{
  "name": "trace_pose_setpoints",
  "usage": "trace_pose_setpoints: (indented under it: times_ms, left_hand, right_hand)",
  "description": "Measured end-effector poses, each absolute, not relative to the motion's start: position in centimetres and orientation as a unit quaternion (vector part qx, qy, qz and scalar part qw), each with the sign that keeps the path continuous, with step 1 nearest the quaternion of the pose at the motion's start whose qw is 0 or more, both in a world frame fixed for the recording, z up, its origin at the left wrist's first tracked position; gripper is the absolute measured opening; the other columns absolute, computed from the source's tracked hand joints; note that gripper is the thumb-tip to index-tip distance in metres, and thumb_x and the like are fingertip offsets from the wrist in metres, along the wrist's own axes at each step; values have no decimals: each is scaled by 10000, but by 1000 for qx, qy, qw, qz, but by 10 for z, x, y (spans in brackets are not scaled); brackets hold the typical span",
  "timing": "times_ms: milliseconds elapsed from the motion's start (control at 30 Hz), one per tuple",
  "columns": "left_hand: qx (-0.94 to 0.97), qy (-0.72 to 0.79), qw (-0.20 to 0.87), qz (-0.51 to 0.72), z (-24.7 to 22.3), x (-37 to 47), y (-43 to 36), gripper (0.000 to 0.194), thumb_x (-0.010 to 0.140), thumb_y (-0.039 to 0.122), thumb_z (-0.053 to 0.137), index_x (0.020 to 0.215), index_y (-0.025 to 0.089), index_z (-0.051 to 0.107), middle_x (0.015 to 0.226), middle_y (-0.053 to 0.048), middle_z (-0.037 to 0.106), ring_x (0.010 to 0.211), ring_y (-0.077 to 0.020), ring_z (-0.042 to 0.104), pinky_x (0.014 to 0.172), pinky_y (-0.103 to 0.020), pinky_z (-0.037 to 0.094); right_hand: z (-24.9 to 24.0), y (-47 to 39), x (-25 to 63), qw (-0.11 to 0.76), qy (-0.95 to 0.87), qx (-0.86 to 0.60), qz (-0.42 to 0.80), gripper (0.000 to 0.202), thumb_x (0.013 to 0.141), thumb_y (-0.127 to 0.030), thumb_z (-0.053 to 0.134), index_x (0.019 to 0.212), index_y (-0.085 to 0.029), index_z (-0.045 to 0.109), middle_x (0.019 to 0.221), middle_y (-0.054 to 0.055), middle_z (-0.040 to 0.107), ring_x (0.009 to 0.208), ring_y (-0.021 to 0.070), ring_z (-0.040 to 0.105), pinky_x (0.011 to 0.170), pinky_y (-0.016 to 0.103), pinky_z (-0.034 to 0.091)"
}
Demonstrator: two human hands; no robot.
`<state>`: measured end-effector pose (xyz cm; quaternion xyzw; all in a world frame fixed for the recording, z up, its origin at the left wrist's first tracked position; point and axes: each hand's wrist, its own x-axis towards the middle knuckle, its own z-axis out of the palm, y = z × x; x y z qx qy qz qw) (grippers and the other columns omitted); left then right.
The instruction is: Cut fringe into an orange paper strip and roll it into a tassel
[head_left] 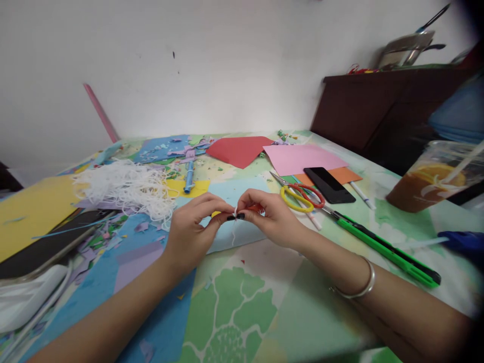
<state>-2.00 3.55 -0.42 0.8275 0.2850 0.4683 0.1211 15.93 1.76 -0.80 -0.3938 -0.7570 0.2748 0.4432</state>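
My left hand (198, 224) and my right hand (274, 217) meet fingertip to fingertip above a light blue sheet (247, 239). Both pinch a thin white string (233, 236), whose loose end hangs below the fingertips. Something small and orange-red (256, 207) shows between the fingers of my right hand, mostly hidden. A bit of yellow shows by my left fingertips. To the left lies a tangled heap of white string (126, 189). Scissors with yellow and red handles (298, 197) rest just right of my right hand.
A green cutter (381, 247), a black phone (328, 184) and a cup with a brown drink (425, 184) are at the right. Red paper (240, 150) and pink paper (302, 159) lie at the back. A white power strip (30, 297) and paper scraps sit left.
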Motion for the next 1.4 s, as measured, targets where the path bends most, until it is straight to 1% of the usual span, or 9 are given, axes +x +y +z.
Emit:
trace_pose_setpoints:
  times_ms: [133,333,533,733,1000,1233,1400]
  left_hand:
    - [831,277,103,472,-6,-20,36,163,787,100,605,821,233,691,780,-17,672,719,-139,626,652,-270,492]
    - [825,294,91,474,-7,-20,36,141,785,118,605,842,222,681,803,-21,670,744,-147,624,677,-280,482]
    - [836,308,84,446,-5,-20,37,106,794,118,579,834,193,642,760,-9,632,694,-130,561,619,-262,434]
    - [839,311,126,429,-5,-20,38,99,810,133,562,822,204,630,740,1,626,639,-120,518,583,-254,416]
    - [811,328,196,443,-9,-23,43,78,798,183,595,822,215,662,724,-4,631,641,-134,526,583,-281,425]
    - [815,312,198,447,-9,-23,44,91,779,147,592,800,214,651,737,-3,634,645,-132,523,586,-282,420]
    - [829,303,199,426,-6,-22,43,116,771,109,564,767,200,636,714,6,619,638,-121,518,593,-266,416]
  right_hand:
    - [-8,17,160,450,-752,-393,278,75,837,-122,548,783,-173,552,767,10,627,720,121,577,671,246,437]
    - [-7,16,158,461,-745,-406,262,58,842,-171,549,784,-165,549,722,-11,566,644,99,501,604,229,399]
    - [-6,16,158,458,-746,-405,262,46,824,-130,533,800,-166,551,727,-13,560,640,96,481,600,227,391]
    - [-7,16,160,459,-750,-403,254,65,808,-113,524,808,-166,560,736,-10,576,641,98,492,604,228,394]
    - [-6,17,159,455,-760,-398,238,68,806,-110,527,804,-162,571,717,-12,578,637,99,493,604,231,394]
    - [-7,16,160,443,-766,-394,248,93,808,-85,514,815,-158,571,742,-6,588,663,103,505,621,234,405]
    - [-6,15,160,431,-769,-392,262,105,814,-76,502,826,-154,570,779,13,618,697,114,541,651,244,422]
